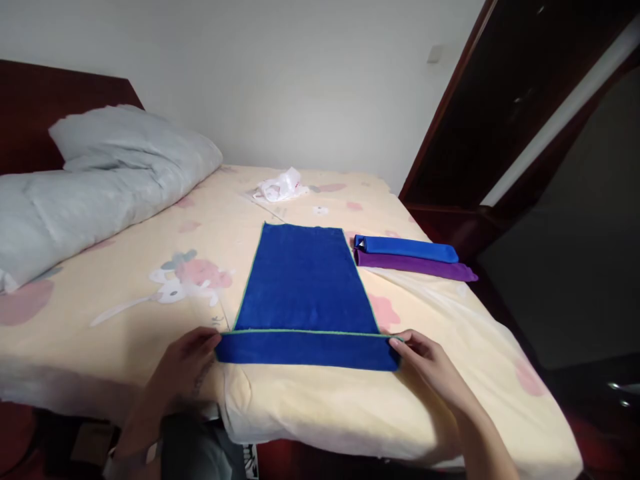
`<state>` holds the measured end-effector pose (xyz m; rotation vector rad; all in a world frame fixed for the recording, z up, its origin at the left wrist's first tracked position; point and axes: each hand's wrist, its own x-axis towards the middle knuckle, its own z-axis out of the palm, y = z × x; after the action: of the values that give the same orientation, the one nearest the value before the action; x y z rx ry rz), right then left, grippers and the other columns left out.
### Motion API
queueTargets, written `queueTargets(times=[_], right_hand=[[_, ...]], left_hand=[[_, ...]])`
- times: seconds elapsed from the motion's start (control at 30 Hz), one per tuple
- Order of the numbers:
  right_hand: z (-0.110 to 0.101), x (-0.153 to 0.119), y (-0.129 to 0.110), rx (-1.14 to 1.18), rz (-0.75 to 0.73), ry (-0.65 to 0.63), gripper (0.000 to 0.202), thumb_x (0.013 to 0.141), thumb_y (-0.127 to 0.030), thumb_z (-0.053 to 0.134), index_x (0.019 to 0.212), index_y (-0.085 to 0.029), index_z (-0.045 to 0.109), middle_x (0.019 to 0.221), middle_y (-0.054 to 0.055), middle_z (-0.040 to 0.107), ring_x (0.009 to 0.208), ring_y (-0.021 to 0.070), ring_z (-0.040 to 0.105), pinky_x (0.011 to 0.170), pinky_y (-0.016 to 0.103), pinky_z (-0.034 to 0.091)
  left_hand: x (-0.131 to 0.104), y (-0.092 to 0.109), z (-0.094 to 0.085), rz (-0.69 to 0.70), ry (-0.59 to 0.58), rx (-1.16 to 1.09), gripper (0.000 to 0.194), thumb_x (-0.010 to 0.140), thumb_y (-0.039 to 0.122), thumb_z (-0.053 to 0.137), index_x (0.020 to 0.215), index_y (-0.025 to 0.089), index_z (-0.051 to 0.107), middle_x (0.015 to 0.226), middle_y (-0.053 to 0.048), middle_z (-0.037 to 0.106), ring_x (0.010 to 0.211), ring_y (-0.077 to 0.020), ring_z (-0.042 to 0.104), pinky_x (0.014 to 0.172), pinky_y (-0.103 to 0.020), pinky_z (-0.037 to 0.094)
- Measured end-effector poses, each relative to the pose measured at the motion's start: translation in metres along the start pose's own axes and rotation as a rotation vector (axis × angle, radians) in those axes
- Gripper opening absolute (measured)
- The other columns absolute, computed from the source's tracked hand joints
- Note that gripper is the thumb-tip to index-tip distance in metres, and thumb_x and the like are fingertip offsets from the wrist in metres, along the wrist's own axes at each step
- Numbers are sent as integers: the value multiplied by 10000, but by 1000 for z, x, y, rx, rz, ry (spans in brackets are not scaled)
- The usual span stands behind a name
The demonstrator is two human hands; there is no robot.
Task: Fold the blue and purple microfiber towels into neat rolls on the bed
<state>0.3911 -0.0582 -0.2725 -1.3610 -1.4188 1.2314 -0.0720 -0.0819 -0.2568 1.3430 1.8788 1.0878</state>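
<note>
A blue cloth (305, 280) with green edging lies spread on the bed, its near end folded over into a flat band. My left hand (194, 357) pinches the left end of that band. At the band's right end, my right hand (425, 360) holds the corner between thumb and fingers. To the right of the cloth lie a rolled or folded blue cloth (410, 248) and, along its near side, a purple one (417, 265).
The bed (125, 340) has a cream patterned sheet. A grey quilt (110, 173) is heaped at the left. A crumpled white plastic bag (283, 185) sits toward the wall. A dark wooden cabinet (465, 107) stands at the right.
</note>
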Motion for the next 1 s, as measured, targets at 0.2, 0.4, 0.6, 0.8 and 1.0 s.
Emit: queueTargets(times=[0.2,0.4,0.6,0.8,1.0], right_hand=[[21,11,15,69,-14,86,395,865,-587,640,929,-197,628,813,32,670,780,192,599,697,270,464],[13,2,8,57,67,22,391,850,-579,659,919,-203,581,673,-15,610,614,140,523,564,241,375],[6,-4,8,-189,99,-104,397,846,-596,636,825,-204,581,698,-8,585,670,162,525,608,261,389],[2,-3,16,-273,141,-57,389,836,-608,619,830,-221,581,722,5,647,677,183,571,605,269,405],[1,0,18,-398,216,-1,395,783,-623,633,754,-231,596,691,29,710,689,230,653,612,287,442]], left_hand=[[5,-7,20,89,-77,24,413,792,608,619,863,203,652,733,15,620,701,-176,559,681,-272,461],[0,-4,16,-52,-66,63,494,760,671,603,923,207,644,556,61,498,526,-145,451,511,-246,344],[0,-18,0,12,-282,200,439,774,635,605,829,206,675,719,-5,664,687,-190,584,627,-269,452],[3,-27,0,41,-286,353,402,786,613,593,821,227,698,769,-10,704,737,-208,632,664,-281,469],[4,-24,10,46,-280,491,351,828,569,558,798,236,666,730,-3,697,692,-207,636,658,-296,438]])
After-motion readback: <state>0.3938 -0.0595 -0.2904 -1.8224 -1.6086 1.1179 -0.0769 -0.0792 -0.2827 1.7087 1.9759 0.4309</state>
